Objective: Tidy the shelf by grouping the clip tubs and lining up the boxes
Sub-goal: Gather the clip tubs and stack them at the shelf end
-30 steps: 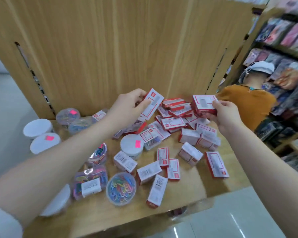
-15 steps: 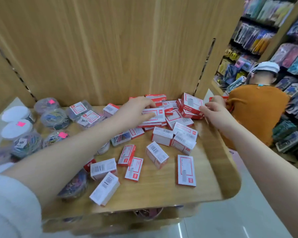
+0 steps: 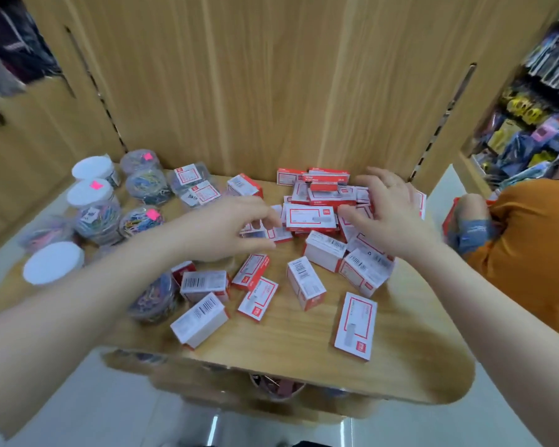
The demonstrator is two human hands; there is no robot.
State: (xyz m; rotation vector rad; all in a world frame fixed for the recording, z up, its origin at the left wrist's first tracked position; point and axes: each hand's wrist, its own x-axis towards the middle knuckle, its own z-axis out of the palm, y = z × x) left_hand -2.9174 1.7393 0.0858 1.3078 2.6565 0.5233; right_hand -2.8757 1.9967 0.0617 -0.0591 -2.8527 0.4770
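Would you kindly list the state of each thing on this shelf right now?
Left hand: fingers curled above boxes, holding nothing.
Right hand: open, fingers spread over the box pile.
Red-and-white boxes: scattered, unaligned.
Clip tubs: grouped left, lids on.
Wooden shelf: cluttered.

The single head camera looks steeply down, close over the wooden shelf (image 3: 304, 356).
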